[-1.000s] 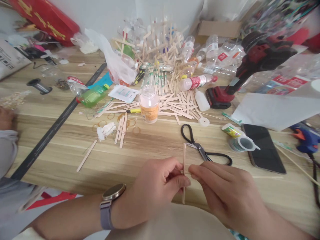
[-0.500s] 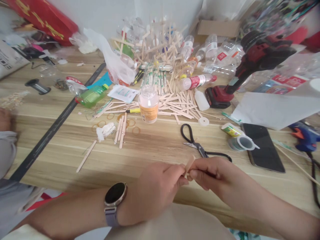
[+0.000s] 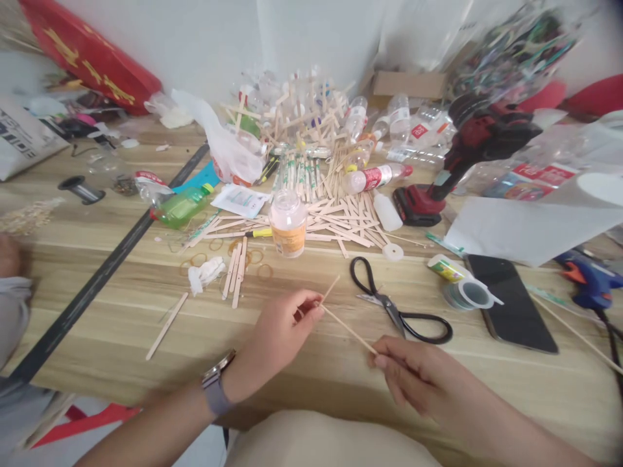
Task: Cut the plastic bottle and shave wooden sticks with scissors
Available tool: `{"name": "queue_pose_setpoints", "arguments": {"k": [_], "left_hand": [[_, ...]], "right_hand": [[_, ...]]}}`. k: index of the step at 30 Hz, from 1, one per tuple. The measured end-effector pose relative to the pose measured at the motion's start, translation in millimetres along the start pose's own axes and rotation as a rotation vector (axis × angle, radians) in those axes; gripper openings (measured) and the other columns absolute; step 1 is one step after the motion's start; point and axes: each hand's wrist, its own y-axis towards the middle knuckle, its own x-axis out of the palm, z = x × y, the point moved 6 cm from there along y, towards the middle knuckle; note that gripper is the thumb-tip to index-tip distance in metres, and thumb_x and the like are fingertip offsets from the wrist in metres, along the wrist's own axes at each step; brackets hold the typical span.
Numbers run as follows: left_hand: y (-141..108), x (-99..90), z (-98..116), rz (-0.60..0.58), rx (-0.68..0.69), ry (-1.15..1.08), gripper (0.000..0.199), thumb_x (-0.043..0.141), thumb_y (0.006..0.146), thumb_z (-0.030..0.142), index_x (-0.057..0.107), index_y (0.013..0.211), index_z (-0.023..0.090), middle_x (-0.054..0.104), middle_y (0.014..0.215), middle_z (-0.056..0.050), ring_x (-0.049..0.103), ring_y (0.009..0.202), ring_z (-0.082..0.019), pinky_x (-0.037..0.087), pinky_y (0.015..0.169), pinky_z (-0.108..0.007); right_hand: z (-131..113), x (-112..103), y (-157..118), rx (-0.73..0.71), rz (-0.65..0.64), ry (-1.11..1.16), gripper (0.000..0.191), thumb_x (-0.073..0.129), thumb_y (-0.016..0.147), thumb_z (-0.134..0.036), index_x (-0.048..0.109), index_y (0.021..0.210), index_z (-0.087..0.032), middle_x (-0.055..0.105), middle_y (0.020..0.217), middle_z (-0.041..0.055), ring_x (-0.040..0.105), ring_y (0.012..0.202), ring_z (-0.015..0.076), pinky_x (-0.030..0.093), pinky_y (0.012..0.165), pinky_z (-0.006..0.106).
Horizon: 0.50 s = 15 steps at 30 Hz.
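My left hand point(image 3: 285, 334) pinches two thin wooden craft sticks where they meet at its fingertips. One short stick point(image 3: 331, 290) points up and away from the pinch. A longer stick point(image 3: 349, 329), seen nearly edge-on, runs from there down to my right hand point(image 3: 418, 373), whose thumb and fingers are closed on its other end. Both hands are above the table's front part. Black-handled scissors point(image 3: 387, 305) lie open just beyond my right hand. A single craft stick point(image 3: 167, 326) rests on the table to the left, near a short row of sticks point(image 3: 235, 272).
A jar with an orange label point(image 3: 288, 227) stands before a pile of craft sticks point(image 3: 348, 220). Rightward are a cordless power tool point(image 3: 457, 162), a phone point(image 3: 511, 303) and a glue gun point(image 3: 591, 279). Plastic bottles point(image 3: 379, 176) lie behind. Another person's sleeve point(image 3: 13, 311) shows at left.
My hands have moved apart, the left one leftward and up, the right one slightly down. The sticks, mostly hidden between the fingers before, now stretch between both hands. The view has tilted upward a little.
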Motion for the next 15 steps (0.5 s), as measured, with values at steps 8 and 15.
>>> {"name": "queue_pose_setpoints", "arguments": {"k": [8,15], "left_hand": [[-8,4.7,26,0.198,0.387,0.416,0.033,0.046,0.096,0.027,0.051,0.127,0.017,0.052,0.135,-0.016,0.047,0.129,-0.028,0.041,0.107,-0.052],[-15,31.4,8,-0.044,0.196,0.782,0.031,0.055,0.091,0.019,0.062,0.122,0.019,0.058,0.129,-0.016,0.058,0.115,-0.033,0.054,0.093,-0.051]], "right_hand": [[-4,24,39,-0.048,0.021,0.078,0.034,0.022,0.099,-0.039,0.048,0.090,-0.019,0.065,0.072,0.0035,0.062,0.058,0.0143,0.048,0.054,0.025],[-13,-42,70,0.003,0.224,-0.448,0.029,0.041,0.096,-0.031,0.064,0.083,-0.020,0.069,0.077,0.0030,0.063,0.070,0.0167,0.043,0.065,0.027]]}}
